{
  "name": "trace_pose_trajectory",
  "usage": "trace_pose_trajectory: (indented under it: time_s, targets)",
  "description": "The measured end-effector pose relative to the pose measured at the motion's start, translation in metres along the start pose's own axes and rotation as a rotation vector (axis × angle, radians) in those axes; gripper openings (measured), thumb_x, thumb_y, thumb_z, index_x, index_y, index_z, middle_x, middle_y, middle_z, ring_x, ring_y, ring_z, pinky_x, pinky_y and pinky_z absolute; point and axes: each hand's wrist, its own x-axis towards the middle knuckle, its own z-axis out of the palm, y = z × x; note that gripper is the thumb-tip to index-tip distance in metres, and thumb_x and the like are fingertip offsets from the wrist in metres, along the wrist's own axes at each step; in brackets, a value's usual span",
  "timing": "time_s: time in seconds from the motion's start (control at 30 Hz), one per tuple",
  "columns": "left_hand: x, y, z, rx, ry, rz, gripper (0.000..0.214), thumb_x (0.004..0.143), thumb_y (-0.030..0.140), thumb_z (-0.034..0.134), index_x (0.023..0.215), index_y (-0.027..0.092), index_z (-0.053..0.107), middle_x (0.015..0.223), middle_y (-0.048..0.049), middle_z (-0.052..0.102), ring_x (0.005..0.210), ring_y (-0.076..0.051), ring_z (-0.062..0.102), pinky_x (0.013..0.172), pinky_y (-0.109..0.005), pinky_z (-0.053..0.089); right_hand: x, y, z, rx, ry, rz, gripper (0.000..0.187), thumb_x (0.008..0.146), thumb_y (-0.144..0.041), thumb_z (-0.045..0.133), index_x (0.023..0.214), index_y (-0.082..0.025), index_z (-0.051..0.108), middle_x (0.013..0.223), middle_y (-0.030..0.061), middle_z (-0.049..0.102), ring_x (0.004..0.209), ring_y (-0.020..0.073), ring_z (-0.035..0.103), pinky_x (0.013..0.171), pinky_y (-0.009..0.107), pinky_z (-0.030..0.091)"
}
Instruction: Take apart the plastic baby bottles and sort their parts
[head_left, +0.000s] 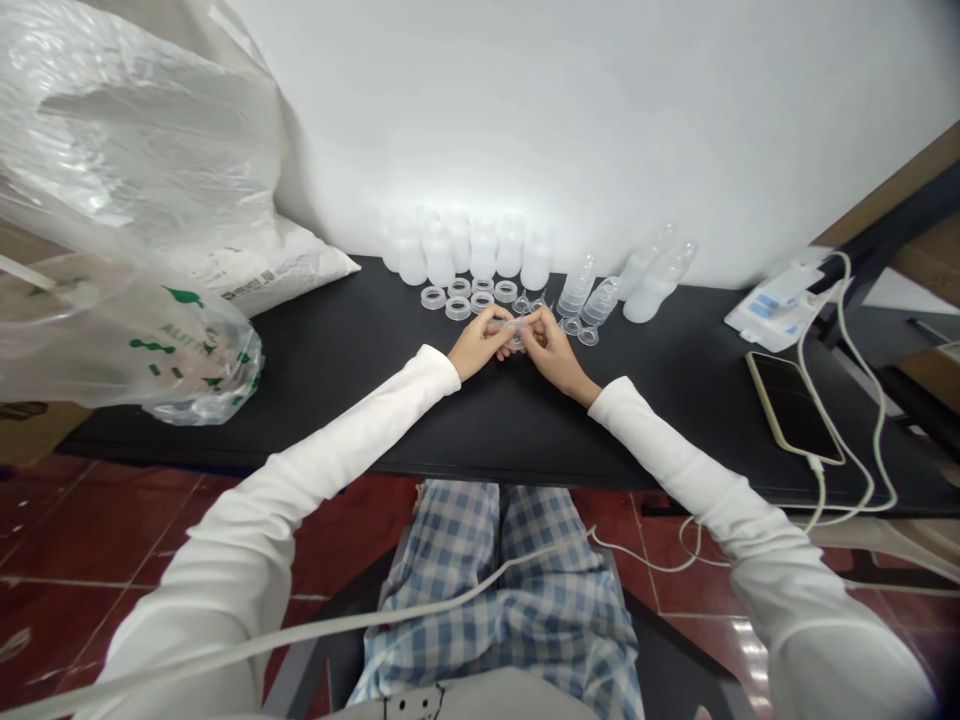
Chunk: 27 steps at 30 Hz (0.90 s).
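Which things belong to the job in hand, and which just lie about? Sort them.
Likely in the job: clear piece between left hand and right hand; rings; bottles; clear stacked pieces.

Likely lying about: phone; white cable; green-printed bag.

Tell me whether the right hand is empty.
No, the right hand, together with the left hand, holds a clear plastic piece.

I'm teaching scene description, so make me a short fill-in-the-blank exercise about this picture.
1. Of the left hand and right hand, ____ hold the clear plastic piece.
2. The tabletop is coloured ____.
3. The phone lies on the person's ____ side.
4. The transparent bag has markings coloured ____.
Missing words: both; black; right; green.
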Motion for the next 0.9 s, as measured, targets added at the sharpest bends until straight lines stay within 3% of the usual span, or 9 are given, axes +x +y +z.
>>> trace_pose_trajectory:
  time_s: [0.3,0.6,0.9]
  targets:
    - [0.002,-0.006,-0.003,0.064,-0.037,-0.01,0.028,0.092,0.039,0.068,0.099,0.013,0.062,0.07,-0.0002,0.069,0.058,-0.009,0.064,0.058,-0.022,0.053,0.0,0.002,-0.001,-0.065,0.02,-0.01,0.032,0.094,-0.054,0.059,0.09,-0.026,0.043,0.069,-0.0041,0.051,0.061,0.0131,0.05,0.058,0.03,0.041]
    - [-0.005,-0.002,0.002,0.308,-0.034,0.033,0.012,0.096,0.03,0.057,0.098,0.018,0.055,0.068,0.0041,0.065,0.057,-0.009,0.061,0.057,-0.02,0.05,-0.001,-0.002,0.001,-0.1,0.046,-0.035,0.029,0.092,-0.043,0.062,0.084,-0.026,0.04,0.063,-0.0068,0.043,0.054,0.0113,0.041,0.053,0.029,0.035]
    - [-0.005,-0.002,0.004,0.25,-0.034,-0.02,0.016,0.097,0.03,0.057,0.09,0.019,0.048,0.067,0.0039,0.065,0.054,-0.006,0.057,0.051,-0.017,0.044,0.002,0.003,0.001,0.056,-0.03,-0.006,0.039,0.09,-0.057,0.063,0.086,-0.026,0.039,0.066,-0.0063,0.048,0.057,0.0109,0.047,0.053,0.027,0.038]
